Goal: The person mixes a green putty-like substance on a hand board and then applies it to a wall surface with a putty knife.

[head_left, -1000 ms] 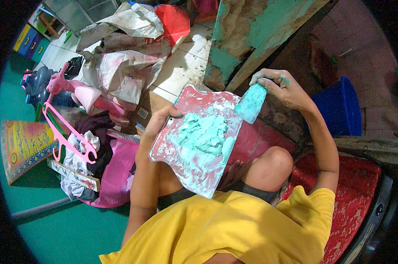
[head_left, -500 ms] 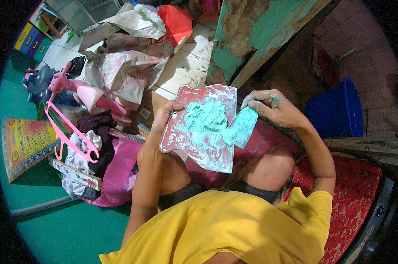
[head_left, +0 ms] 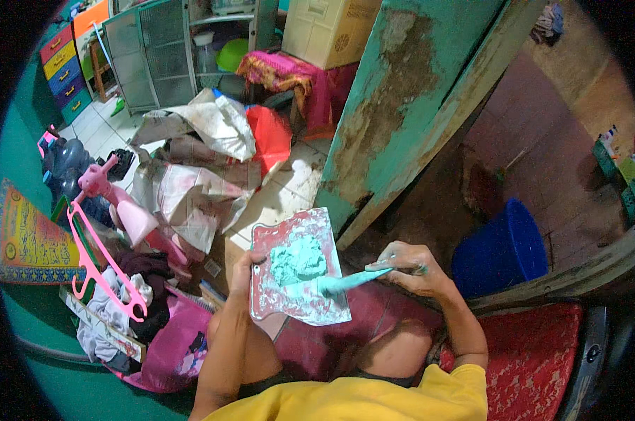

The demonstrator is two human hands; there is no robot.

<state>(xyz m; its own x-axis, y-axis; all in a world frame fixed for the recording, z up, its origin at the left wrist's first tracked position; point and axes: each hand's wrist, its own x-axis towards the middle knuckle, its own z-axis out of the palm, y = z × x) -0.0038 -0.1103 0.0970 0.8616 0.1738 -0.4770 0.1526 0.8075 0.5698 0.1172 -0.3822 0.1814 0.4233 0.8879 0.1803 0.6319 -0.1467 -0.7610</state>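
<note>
Some of left hand [head_left: 242, 273] invisible beneath board [head_left: 269, 237]

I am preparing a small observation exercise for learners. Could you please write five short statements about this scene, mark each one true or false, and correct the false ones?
1. The left hand grips the board at its left edge. True.
2. The right hand holds a thin coated tool. True.
3. The mound on the board is red. False: it is turquoise paste.
4. A yellow bucket stands on the right. False: it is a blue bucket.
5. A red patterned cloth lies to the person's right. True.
</note>
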